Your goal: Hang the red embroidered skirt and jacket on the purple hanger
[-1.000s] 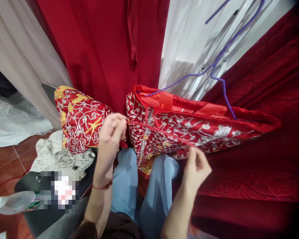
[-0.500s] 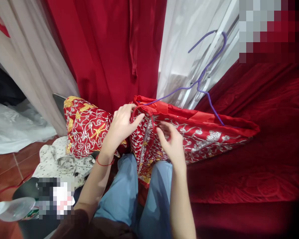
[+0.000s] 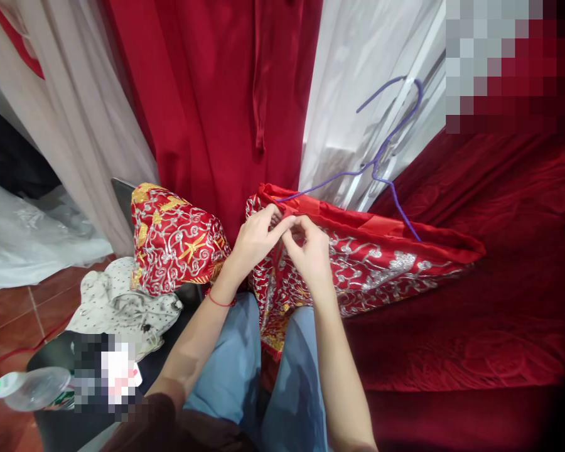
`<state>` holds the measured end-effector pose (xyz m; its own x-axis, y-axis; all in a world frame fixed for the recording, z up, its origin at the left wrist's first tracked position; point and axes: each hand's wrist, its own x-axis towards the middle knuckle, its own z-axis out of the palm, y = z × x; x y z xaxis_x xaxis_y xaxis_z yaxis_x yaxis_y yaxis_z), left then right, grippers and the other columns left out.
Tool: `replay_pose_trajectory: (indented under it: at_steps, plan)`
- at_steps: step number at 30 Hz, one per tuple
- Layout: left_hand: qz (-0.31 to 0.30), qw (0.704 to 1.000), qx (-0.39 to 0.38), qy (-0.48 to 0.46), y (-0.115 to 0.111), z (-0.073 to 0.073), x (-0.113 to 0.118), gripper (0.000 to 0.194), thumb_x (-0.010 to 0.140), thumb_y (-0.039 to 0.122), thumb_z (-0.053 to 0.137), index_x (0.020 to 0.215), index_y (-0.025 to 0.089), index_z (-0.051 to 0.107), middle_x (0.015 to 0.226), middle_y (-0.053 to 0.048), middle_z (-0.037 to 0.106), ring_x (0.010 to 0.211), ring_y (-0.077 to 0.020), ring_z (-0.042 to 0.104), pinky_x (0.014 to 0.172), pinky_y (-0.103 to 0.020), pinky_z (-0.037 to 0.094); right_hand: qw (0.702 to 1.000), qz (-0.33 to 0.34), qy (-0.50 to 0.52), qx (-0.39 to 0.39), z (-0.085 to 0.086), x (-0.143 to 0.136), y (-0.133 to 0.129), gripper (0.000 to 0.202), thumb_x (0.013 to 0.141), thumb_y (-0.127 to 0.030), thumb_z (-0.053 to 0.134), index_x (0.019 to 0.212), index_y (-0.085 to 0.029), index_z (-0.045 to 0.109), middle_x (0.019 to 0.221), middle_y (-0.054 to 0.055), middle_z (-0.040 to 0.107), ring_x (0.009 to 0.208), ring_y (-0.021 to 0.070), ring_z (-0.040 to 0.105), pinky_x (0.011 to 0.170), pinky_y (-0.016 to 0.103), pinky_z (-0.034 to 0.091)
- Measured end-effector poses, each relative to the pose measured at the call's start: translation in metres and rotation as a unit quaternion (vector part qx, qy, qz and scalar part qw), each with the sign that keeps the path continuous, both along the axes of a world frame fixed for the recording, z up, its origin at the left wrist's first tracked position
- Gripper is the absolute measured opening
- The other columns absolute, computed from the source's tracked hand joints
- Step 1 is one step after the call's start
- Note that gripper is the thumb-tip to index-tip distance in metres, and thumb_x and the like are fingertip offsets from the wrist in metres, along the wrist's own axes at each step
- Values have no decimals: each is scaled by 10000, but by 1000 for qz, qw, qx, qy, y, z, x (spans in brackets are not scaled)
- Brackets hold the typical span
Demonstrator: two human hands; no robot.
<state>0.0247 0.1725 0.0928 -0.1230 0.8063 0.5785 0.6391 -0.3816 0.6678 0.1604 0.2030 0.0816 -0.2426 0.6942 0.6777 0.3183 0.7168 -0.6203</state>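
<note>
1. We are facing a tall red curtain (image 3: 211, 94), with a white curtain (image 3: 339, 69) hanging beside it, dark red fabric (image 3: 475, 307) filling the right side, and reddish floor tiles (image 3: 4, 314) showing at lower left.
2. Just beyond the knees of our blue jeans (image 3: 230, 364), we are seeing a red garment (image 3: 381, 267); its silver and gold embroidery is facing us, and its plain red waistband is gaping upward.
3. A purple hanger (image 3: 382, 152) is reaching down inside that waistband, its bare hook standing out in front of the white curtain.
4. With our left hand (image 3: 260, 235) we are pinching at a red tie (image 3: 288, 212) near the left end of the waistband; a thin red bracelet (image 3: 221, 303) is circling the wrist.
5. Our right hand (image 3: 311, 251) is meeting it there, thumb and forefinger nipping the same tie, though the fingers are hiding the exact grip.
6. To the left, a second embroidered piece (image 3: 176, 242) is resting by the back of a dark chair (image 3: 51, 424).
7. On the chair, a spotted cloth (image 3: 117, 307) is lying crumpled, while a clear bottle (image 3: 40, 389) is showing at its left edge, beside a blurred patch.
</note>
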Motion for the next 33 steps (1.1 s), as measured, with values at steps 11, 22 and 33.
replay_pose_trajectory:
  at_steps: [11, 22, 33]
  plan:
    - [116, 992, 29, 29, 2, 2, -11, 233, 968, 334, 550, 923, 204, 738, 938, -59, 763, 844, -193, 679, 784, -278, 462, 976, -217, -1, 37, 6, 12, 13, 179, 906, -309, 507, 916, -200, 650, 854, 67, 732, 731, 201, 655, 754, 333, 475]
    - [-43, 995, 70, -49, -24, -12, -3, 263, 939, 261, 460, 893, 219, 715, 668, 11, 589, 549, -110, 452, 570, -246, 371, 994, -91, 44, -46, 4, 25, 10, 247, 933, -355, 496, 777, -202, 610, 616, -18, 567, 539, 119, 462, 587, 249, 373]
    - [188, 970, 149, -42, -22, 10, -5, 266, 913, 398, 621, 856, 208, 798, 658, -7, 633, 594, -110, 504, 588, -252, 370, 979, 147, -133, -50, 15, 46, 4, 223, 887, -373, 647, 915, -209, 797, 788, 20, 747, 677, 167, 646, 670, 282, 482]
